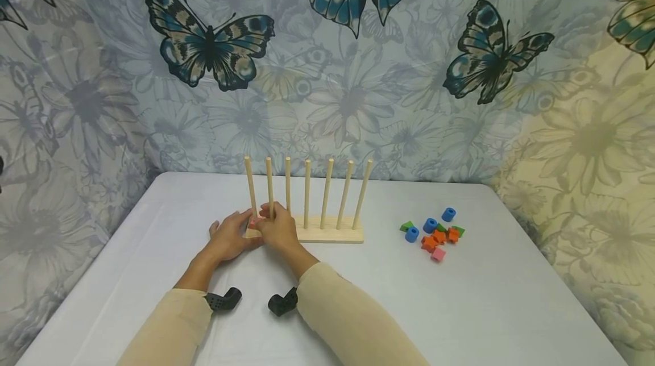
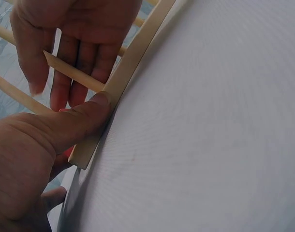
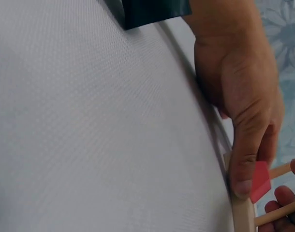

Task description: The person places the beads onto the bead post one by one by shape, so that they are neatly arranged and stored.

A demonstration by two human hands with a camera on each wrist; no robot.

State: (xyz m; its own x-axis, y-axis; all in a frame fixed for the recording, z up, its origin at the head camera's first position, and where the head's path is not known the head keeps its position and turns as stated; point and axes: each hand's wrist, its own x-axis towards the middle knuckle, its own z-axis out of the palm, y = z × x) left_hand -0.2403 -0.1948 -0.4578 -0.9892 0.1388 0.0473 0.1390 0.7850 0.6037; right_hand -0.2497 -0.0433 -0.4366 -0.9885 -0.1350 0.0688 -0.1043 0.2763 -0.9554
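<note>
A wooden peg rack (image 1: 330, 235) with a row of upright pegs stands on the table. My left hand (image 1: 229, 238) grips the left end of its base, the thumb against the front edge and fingers behind. Down at the base, a pink block (image 3: 261, 182) sits on the leftmost peg, partly covered by that hand. My right hand (image 1: 278, 229) is around the second peg from the left; in the left wrist view its fingers (image 2: 84, 63) are mostly straight and spread from the thumb, holding nothing.
On the right of the white table (image 1: 491, 298) lie blue cylinders (image 1: 430, 225), orange star-shaped blocks (image 1: 428, 243), green triangular blocks (image 1: 406, 226) and another pink block (image 1: 438, 254). A butterfly-patterned backdrop (image 1: 348, 99) rises behind the table.
</note>
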